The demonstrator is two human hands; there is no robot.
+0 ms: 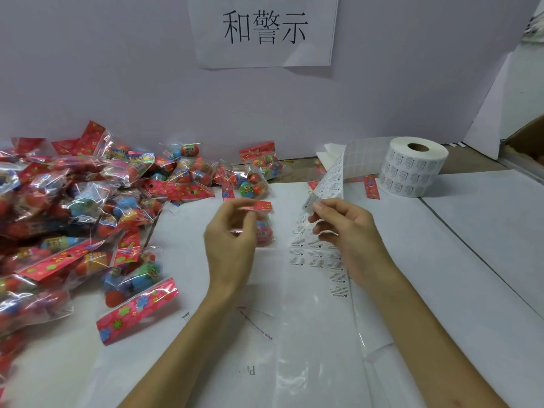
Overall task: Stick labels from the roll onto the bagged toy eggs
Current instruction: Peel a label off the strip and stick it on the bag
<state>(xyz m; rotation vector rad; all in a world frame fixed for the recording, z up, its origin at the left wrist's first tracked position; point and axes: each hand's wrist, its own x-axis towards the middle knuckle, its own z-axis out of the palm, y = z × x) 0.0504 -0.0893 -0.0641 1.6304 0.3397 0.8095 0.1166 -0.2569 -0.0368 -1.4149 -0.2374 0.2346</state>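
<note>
In the middle of the frame a small bag of toy eggs (265,228) is held by the left hand (231,237), whose fingers (232,205) are curled round it, with thumb and forefinger closed near the bag's red header card. Just to the right, a single white label (309,203) is pinched between the thumb and forefinger of the right hand (346,231). The other fingers of that hand are loosely curled against the strip of backing (315,257), on which rows of printed labels are seen. Whether the pinched label is fully free of the strip cannot be told. The label and the bag are near each other but apart. The strip is traced from the roll of labels (412,169), stood on end at the upper right of the tabletop (477,260), down through the centre to the lower edge of the frame, where it is seen bare and glossy. The left of the frame is filled by a pile of bagged eggs (73,219), clear packets with red flowered headers, spread across the tabletop up to the wall (117,69). A paper sign (262,28) with large black characters is fixed to the wall at top centre, and part of a cardboard box (527,136) is seen at the right edge.
</note>
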